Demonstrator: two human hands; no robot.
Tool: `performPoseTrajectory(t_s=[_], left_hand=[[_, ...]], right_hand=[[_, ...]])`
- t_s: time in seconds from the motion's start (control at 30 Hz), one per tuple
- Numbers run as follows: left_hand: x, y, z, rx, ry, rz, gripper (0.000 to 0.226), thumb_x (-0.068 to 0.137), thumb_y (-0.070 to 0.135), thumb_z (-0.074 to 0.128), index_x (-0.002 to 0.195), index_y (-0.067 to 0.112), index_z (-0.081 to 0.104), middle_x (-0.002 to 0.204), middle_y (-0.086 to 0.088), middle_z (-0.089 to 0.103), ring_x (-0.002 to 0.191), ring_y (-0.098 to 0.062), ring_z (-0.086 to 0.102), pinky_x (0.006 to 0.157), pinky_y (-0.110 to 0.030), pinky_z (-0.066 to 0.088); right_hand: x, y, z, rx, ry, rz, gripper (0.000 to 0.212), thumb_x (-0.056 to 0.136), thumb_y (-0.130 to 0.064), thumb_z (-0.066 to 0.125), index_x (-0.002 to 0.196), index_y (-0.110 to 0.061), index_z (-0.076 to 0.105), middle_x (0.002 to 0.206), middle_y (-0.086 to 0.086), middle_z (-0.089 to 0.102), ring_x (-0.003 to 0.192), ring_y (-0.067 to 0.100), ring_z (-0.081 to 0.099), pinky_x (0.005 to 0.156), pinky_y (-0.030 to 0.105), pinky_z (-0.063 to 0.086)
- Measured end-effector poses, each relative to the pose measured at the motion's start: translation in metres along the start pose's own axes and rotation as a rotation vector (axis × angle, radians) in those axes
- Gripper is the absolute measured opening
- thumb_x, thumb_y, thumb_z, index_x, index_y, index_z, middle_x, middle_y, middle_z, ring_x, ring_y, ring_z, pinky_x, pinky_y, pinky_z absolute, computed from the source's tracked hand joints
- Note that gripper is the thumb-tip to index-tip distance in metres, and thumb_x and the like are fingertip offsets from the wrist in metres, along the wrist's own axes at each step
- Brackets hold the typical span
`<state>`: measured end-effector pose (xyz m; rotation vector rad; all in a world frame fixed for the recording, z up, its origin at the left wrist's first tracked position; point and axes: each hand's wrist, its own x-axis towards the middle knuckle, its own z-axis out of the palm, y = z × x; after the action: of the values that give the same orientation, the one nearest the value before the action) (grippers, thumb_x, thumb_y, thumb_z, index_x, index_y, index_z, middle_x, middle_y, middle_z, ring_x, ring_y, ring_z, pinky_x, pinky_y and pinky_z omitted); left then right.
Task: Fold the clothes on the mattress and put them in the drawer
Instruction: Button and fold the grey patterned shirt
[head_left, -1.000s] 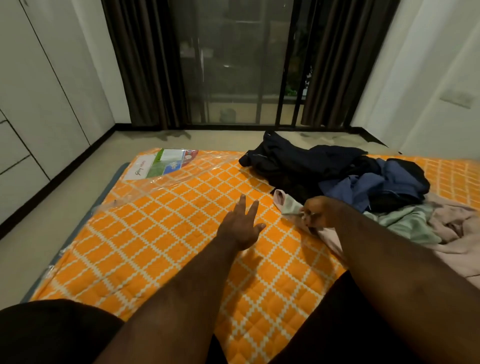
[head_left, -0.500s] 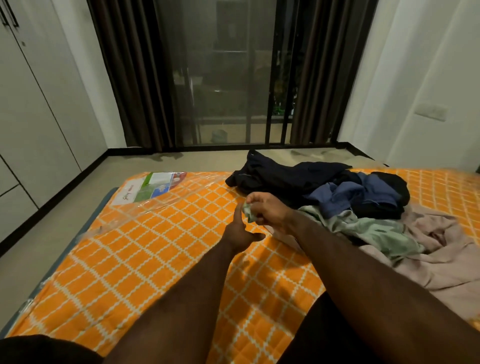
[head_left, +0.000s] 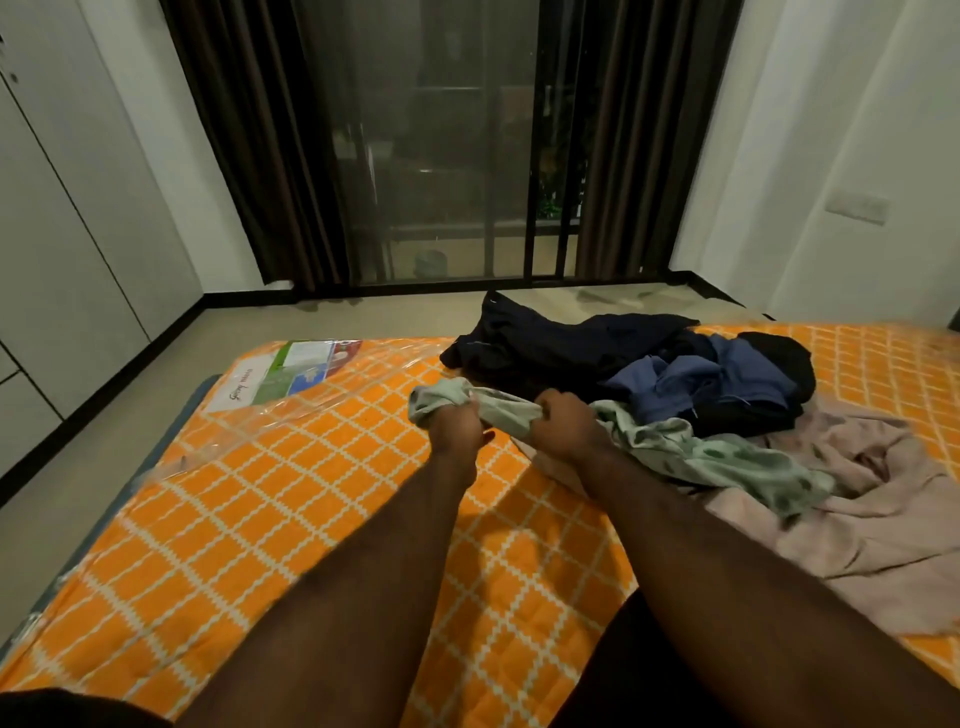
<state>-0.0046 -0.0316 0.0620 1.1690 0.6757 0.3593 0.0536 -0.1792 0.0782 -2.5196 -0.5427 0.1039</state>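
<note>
Gripping pale green garment (head_left: 727, 460) together, left hand (head_left: 457, 428) newly joining right hand (head_left: 566, 428)

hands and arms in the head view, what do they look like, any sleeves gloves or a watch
Both arms are bare: no sleeve shows on the left forearm or right forearm. The left hand and right hand wear no gloves, and no watch or band shows at either wrist. Rings cannot be judged. Dark clothing shows at the bottom edge.
</note>
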Motion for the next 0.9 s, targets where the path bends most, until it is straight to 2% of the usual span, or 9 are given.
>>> performPoseTrajectory(t_s=[0.1,0.2,0.3,0.37,0.53,0.63,0.73,0.83,0.9], left_hand=[[-0.003,0.034,-0.005,-0.347,0.144,-0.041,0.028,0.103,0.029,0.06,0.119,0.006,0.057,0.116,-0.017,0.068,0.095,-0.033,0.069,0.072,-0.045,0.062],[-0.003,0.065,-0.022,-0.574,0.183,-0.027,0.045,0.105,0.033,0.054,0.136,0.001,0.05,0.128,-0.016,0.064,0.108,-0.035,0.067,0.075,-0.047,0.057],[-0.007,0.095,-0.056,-0.307,0.305,0.02,0.05,0.106,0.038,0.039,0.144,0.008,0.05,0.139,-0.013,0.059,0.124,-0.037,0.06,0.093,-0.05,0.054],[-0.004,0.109,-0.078,-0.268,0.32,0.042,0.049,0.104,0.039,0.041,0.14,0.008,0.053,0.134,-0.011,0.06,0.121,-0.033,0.061,0.099,-0.052,0.053],[0.049,0.08,-0.126,-0.302,0.251,0.021,0.052,0.079,0.035,0.073,0.121,0.007,0.064,0.113,-0.016,0.073,0.094,-0.035,0.073,0.084,-0.054,0.06],[0.029,0.068,-0.143,-0.09,0.296,-0.008,0.088,0.053,0.049,0.086,0.125,0.011,0.052,0.11,-0.015,0.071,0.086,-0.036,0.073,0.068,-0.054,0.062],[-0.015,0.063,-0.141,-0.031,0.192,0.015,0.09,0.079,0.047,0.082,0.145,0.026,0.025,0.12,-0.015,0.062,0.087,-0.032,0.069,0.062,-0.041,0.06],[-0.033,0.056,-0.139,-0.041,0.007,0.054,0.091,0.086,0.051,0.077,0.152,0.043,0.016,0.138,-0.019,0.058,0.119,-0.04,0.063,0.102,-0.055,0.05],[-0.042,0.056,-0.14,-0.009,-0.112,0.084,0.097,0.079,0.053,0.081,0.151,0.053,0.017,0.141,-0.012,0.057,0.122,-0.037,0.061,0.106,-0.059,0.046]], right_hand=[[-0.003,0.015,0.005,-0.082,-0.035,0.111,0.061,0.088,-0.07,0.038,0.137,-0.036,0.048,0.135,0.014,0.053,0.131,0.041,0.045,0.108,0.056,0.035],[-0.008,0.013,0.006,-0.085,-0.025,0.052,0.081,0.082,-0.086,0.037,0.152,-0.048,0.027,0.154,0.005,0.038,0.148,0.035,0.026,0.116,0.061,0.021],[-0.014,0.013,0.009,-0.193,-0.131,-0.056,0.088,0.081,-0.074,0.059,0.155,-0.052,0.017,0.157,0.005,0.037,0.147,0.035,0.03,0.114,0.059,0.025],[-0.016,0.015,0.013,-0.267,-0.151,-0.075,0.087,0.075,-0.066,0.065,0.152,-0.051,0.027,0.151,0.002,0.048,0.138,0.033,0.046,0.112,0.053,0.037],[-0.017,-0.011,0.01,-0.501,-0.13,-0.011,0.049,0.08,-0.042,0.069,0.127,-0.03,0.059,0.127,0.005,0.063,0.117,0.029,0.061,0.097,0.04,0.049],[-0.019,-0.026,0.005,-0.272,-0.042,0.07,0.026,0.093,-0.029,0.058,0.116,-0.019,0.065,0.118,0.011,0.066,0.109,0.035,0.064,0.09,0.043,0.052],[-0.006,-0.037,0.014,0.208,0.026,0.139,0.021,0.101,-0.022,0.053,0.095,-0.011,0.07,0.104,0.017,0.069,0.096,0.035,0.063,0.084,0.041,0.05],[-0.015,-0.071,0.017,0.857,-0.027,0.289,0.016,0.101,-0.015,0.051,0.092,-0.011,0.064,0.098,0.015,0.07,0.085,0.028,0.064,0.084,0.048,0.055],[-0.031,-0.099,0.011,1.085,-0.083,0.285,0.011,0.101,-0.01,0.049,0.103,-0.011,0.06,0.087,0.005,0.064,0.076,0.02,0.062,0.073,0.041,0.055]])
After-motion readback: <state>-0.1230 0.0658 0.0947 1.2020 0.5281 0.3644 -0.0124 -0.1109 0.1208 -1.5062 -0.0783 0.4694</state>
